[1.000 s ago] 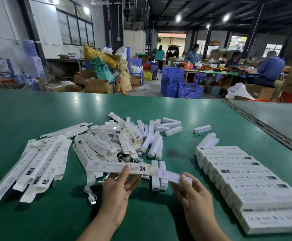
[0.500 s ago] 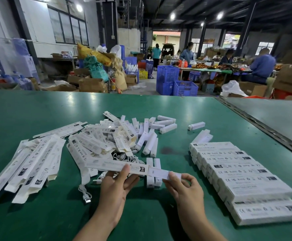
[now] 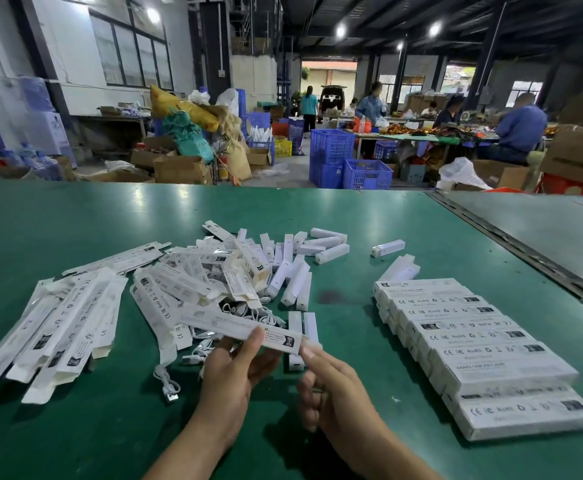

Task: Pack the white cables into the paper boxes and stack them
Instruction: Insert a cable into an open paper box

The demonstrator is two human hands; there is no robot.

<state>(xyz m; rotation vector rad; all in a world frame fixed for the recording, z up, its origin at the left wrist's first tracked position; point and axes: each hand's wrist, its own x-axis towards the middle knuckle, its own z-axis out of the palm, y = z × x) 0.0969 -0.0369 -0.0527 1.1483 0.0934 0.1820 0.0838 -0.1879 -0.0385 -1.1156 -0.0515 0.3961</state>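
the left grip (image 3: 234, 379) is clasped on a long, narrow paper box (image 3: 220, 323), thumb on the near face and fingers behind it, holding it level just above the counter (image 3: 335, 220). the box is white, with small grey print along its side and a black mark near its right end. the right grip (image 3: 335, 386) sits just right of the left one. its thumb tip touches the right end of that box and its other fingers curl underneath, but it is blurred and i cannot tell whether it grasps anything.

just beyond the left grip lies a tangle of white cables (image 3: 248, 311), thin and looped. one of them trails to the left of the grip and ends in a metal plug (image 3: 170, 396). further beyond and to the left of it, flat boxes (image 3: 75, 323) lie spread and overlapping, all white with the same certification marks in a row.

beyond both grips short white sleeves (image 3: 297, 282) lie scattered at loose angles, and two of them lie side by side just behind the held box. to the right of the right grip, well apart from it, the packed boxes (image 3: 473, 341) lie in a neat overlapping stack, printed sides up, running away from the near edge of the counter.
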